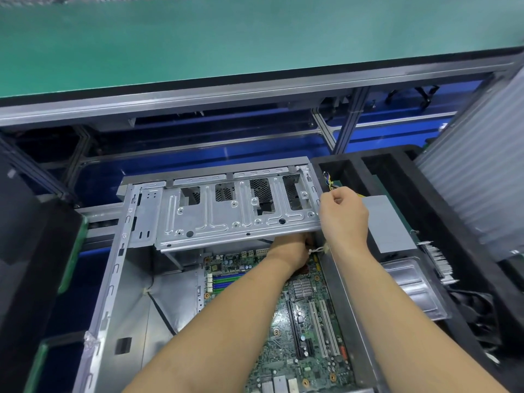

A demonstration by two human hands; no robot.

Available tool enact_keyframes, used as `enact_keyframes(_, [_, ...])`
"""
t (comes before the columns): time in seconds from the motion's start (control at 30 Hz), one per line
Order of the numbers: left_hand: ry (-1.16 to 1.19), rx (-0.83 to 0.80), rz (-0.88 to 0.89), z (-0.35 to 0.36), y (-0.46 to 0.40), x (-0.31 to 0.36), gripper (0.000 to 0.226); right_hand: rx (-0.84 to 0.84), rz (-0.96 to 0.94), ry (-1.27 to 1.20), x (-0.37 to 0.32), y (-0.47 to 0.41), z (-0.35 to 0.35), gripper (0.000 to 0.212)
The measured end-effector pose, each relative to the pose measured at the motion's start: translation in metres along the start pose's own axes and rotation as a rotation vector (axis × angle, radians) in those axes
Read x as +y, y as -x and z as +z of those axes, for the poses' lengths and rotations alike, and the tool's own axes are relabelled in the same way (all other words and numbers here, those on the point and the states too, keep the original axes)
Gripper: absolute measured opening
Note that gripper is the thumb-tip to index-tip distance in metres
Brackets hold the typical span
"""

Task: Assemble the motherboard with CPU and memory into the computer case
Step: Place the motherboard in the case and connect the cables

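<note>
Motherboard [300,330] sits in the case [110,279]. Right hand [344,214] pinches wires [329,181] beyond the drive cage [235,211]; left hand [292,251] is under it (grip unclear). Risk: wires snagging on cage edge.

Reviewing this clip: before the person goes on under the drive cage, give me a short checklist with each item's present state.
1. Motherboard lies inside the computer case: ok.
2. Drive cage raised over the board's far edge: ok.
3. Right hand pinching the coloured wires up, clear of the board: ok.
4. Left hand reaches under the cage; what its fingers hold: cannot tell.
5. Board screwed down: cannot tell.
</note>
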State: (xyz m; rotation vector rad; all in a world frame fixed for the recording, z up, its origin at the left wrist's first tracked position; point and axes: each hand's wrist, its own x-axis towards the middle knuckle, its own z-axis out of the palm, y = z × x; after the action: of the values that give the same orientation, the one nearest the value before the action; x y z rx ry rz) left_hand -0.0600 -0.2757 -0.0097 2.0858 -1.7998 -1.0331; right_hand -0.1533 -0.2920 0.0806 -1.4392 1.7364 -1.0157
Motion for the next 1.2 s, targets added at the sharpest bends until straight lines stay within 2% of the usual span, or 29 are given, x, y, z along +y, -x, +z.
enact_keyframes(0.23, [-0.015,0.025,-0.015,0.003,0.001,0.003,0.029,-0.004,-0.014,0.001,0.0,0.0,0.0,0.019])
enact_keyframes(0.37, [0.041,0.04,0.047,0.002,0.005,-0.004,0.036,-0.006,-0.02,0.005,0.001,0.0,0.0,0.02])
enact_keyframes(0.53, [0.087,0.117,0.074,0.005,0.007,-0.01,0.03,-0.007,-0.023,0.013,0.0,0.0,0.0,0.02])
enact_keyframes(0.63, [0.042,0.107,0.085,0.003,0.006,-0.009,0.028,-0.005,-0.017,0.017,-0.001,0.0,0.0,0.019])
enact_keyframes(0.87, [0.0,0.057,-0.013,-0.001,0.006,-0.005,0.028,-0.01,-0.015,0.022,-0.002,0.001,0.0,0.02])
enact_keyframes(1.2, [0.183,0.087,-0.034,-0.004,0.008,-0.006,0.024,-0.01,-0.037,0.032,-0.003,0.001,-0.001,0.026])
